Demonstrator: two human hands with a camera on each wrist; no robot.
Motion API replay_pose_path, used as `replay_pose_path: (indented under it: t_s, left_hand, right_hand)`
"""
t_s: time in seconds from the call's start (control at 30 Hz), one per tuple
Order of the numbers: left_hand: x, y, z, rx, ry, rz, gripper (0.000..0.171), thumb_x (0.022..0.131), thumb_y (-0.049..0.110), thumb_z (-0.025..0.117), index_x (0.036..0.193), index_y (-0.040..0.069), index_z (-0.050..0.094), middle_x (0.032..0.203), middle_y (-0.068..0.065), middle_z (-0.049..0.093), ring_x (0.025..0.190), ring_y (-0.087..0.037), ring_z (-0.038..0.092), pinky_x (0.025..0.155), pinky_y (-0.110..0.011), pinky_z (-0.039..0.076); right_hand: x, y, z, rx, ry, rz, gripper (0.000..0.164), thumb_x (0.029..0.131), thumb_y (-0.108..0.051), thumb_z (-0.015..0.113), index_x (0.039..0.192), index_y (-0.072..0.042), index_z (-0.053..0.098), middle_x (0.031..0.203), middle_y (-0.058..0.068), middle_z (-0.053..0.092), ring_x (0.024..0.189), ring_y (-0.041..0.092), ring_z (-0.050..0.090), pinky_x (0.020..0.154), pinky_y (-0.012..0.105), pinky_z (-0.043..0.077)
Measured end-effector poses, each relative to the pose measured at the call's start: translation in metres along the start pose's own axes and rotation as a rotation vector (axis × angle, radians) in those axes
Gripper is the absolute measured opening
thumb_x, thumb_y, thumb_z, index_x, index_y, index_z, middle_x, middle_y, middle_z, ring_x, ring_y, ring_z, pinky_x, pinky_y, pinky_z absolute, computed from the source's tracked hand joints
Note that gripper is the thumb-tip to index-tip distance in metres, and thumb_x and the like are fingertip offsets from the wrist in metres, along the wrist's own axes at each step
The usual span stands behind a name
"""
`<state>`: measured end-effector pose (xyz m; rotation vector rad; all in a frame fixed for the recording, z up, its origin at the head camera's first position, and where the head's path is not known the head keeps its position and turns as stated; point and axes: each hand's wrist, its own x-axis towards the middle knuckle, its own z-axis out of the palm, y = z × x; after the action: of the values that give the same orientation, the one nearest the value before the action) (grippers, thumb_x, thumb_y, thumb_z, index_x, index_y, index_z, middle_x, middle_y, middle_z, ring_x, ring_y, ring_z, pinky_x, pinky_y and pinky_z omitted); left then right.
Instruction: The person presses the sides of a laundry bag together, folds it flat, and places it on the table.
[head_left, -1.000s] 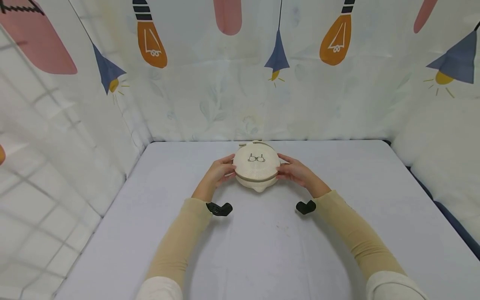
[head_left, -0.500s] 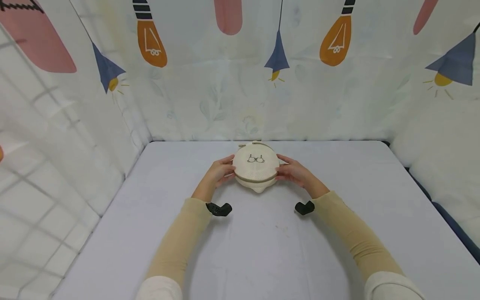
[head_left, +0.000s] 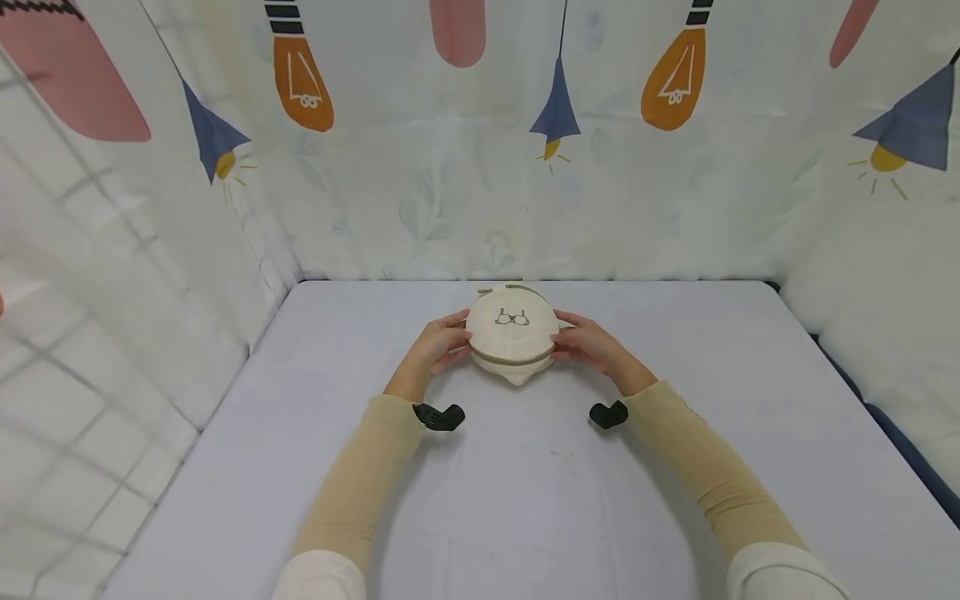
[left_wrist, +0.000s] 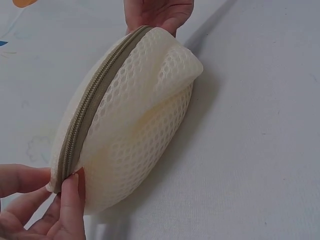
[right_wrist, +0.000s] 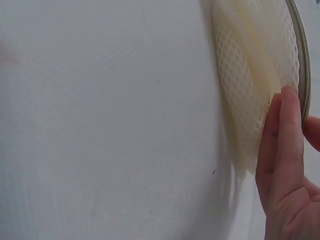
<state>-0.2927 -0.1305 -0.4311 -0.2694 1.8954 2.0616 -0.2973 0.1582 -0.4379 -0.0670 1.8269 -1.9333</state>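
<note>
You grasp a round cream mesh pouch from both sides near the far edge of the white surface, your left hand pinching its rim between thumb and fingers and your right hand gripping the opposite rim the same way. A black line drawing of eyeglasses marks the lid facing up, while an olive-brown zipper curves around the rim, closed along the stretch visible from your left wrist. A zip pull shows at the far side. Below the zipper, the mesh bulges and creases into a fold; whether the underside touches the surface is hard to tell. Your fingers cover parts of the pouch's sides, and the frame edge cuts it off in the right wrist view. Beige sleeves cover your forearms, with a black device at your left wrist and a black block at your right. Faint reddish marks dot the surface between your arms. Behind the pouch hangs a pale cloth backdrop printed with orange light bulbs, blue lamps, pink shapes and faded leaves.
</note>
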Motion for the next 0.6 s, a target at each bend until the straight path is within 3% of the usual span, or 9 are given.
replay_pose_path:
  t_s: [0.2, 0.6]
  left_hand:
    - [-0.0015, 0.0018, 0.0003, 0.017, -0.018, 0.003, 0.063, 0.100, -0.004, 0.055, 0.159, 0.013, 0.041, 0.156, -0.012, 0.045, 0.117, -0.022, 0.058, 0.106, -0.038, 0.047]
    - [-0.0024, 0.0023, -0.0010, 0.038, -0.037, 0.012, 0.062, 0.101, -0.004, 0.055, 0.159, 0.012, 0.039, 0.157, -0.014, 0.044, 0.113, -0.020, 0.058, 0.100, -0.034, 0.050]
  right_hand:
    - [-0.0010, -0.0038, 0.0026, -0.017, 0.021, 0.005, 0.068, 0.103, 0.002, 0.051, 0.163, -0.003, 0.019, 0.109, 0.011, 0.059, 0.090, 0.013, 0.064, 0.081, 0.028, 0.059]
    - [-0.0018, -0.0079, -0.0014, -0.073, 0.017, 0.015, 0.068, 0.105, 0.000, 0.052, 0.164, -0.005, 0.018, 0.118, 0.016, 0.058, 0.092, 0.014, 0.067, 0.084, 0.030, 0.059]
